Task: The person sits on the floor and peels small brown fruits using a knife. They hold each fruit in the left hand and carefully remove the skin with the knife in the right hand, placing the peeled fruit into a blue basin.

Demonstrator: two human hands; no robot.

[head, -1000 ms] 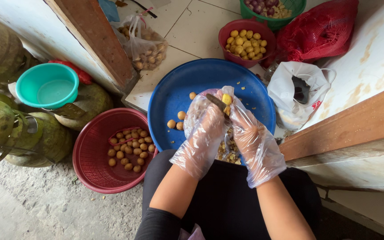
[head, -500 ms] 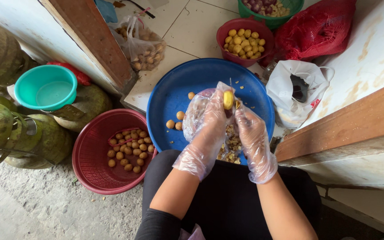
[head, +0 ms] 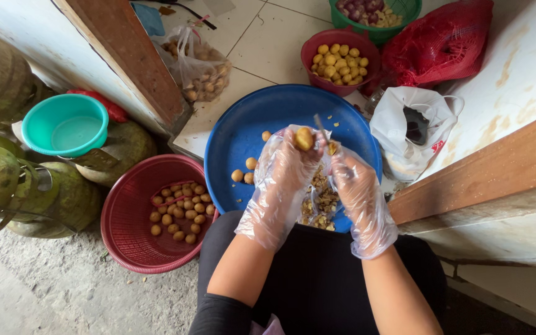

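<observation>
Plastic gloves, thin and clear, cover both hands, which work over the near rim of the big blue basin (head: 237, 142). The left hand (head: 283, 180) has its grip closed around a small yellow-brown tuber (head: 304, 138), pinched at the fingertips and lifted above the basin's middle. The right hand (head: 358, 192) has its grip closed on a small knife (head: 321, 127), whose thin blade points up just beside the tuber. Below the hands, against the basin's near edge, lies a heap of peelings (head: 319, 201); a few loose unpeeled tubers (head: 246, 170) rest on the basin's left part.

Left of the basin, touching its rim, sits a red basket (head: 122, 229) with a shallow layer of brown tubers. Further left, a teal bowl (head: 63, 124) rests on green gas cylinders (head: 7, 180). Right of the basin lies a white plastic bag (head: 404, 124). Beyond the basin's far rim stands a red bowl (head: 336, 40) of peeled yellow tubers, with a clear bag (head: 196, 65) of more to its left, a red bag (head: 442, 40) to its right, and a green basket (head: 376, 12) further on.

The blade sits very close to the left fingertips, and the loose glove film looks slippery; my judgement is that the tuber could slip in that pinch, letting the knife nick the glove or a finger. A dropped tuber would probably land among the peelings.
</observation>
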